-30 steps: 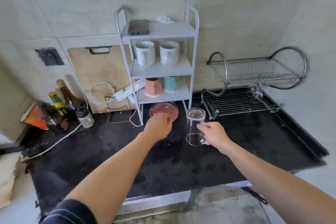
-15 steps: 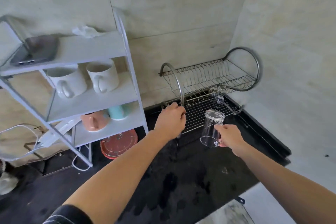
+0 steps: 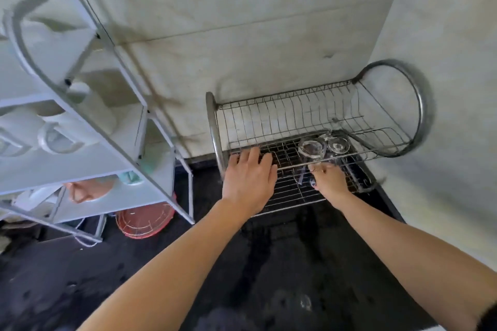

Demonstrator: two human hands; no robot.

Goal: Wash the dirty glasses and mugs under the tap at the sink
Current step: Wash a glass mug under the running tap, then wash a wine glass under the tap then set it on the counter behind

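A clear glass mug [image 3: 312, 148] stands upside down on the lower tier of the metal dish rack [image 3: 271, 121]. My right hand [image 3: 329, 179] is just in front of it, fingers curled at its handle. A second clear glass [image 3: 338, 144] sits upturned right beside the mug, towards the wall. My left hand [image 3: 250, 179] lies flat on the rack's lower wires near the left hoop, fingers straight and holding nothing.
A white shelf unit [image 3: 126, 142] stands at the left with white mugs [image 3: 57, 137], a pink cup [image 3: 86, 191] and a teal cup [image 3: 130, 177]. A red lid [image 3: 145, 222] lies under it. The black counter [image 3: 269, 263] is wet. Walls meet in a corner behind the rack.
My right hand carried the glass mug from the counter to the rack and set it upside down on the lower tier. My left hand moved from the red lid to the rack's wires.
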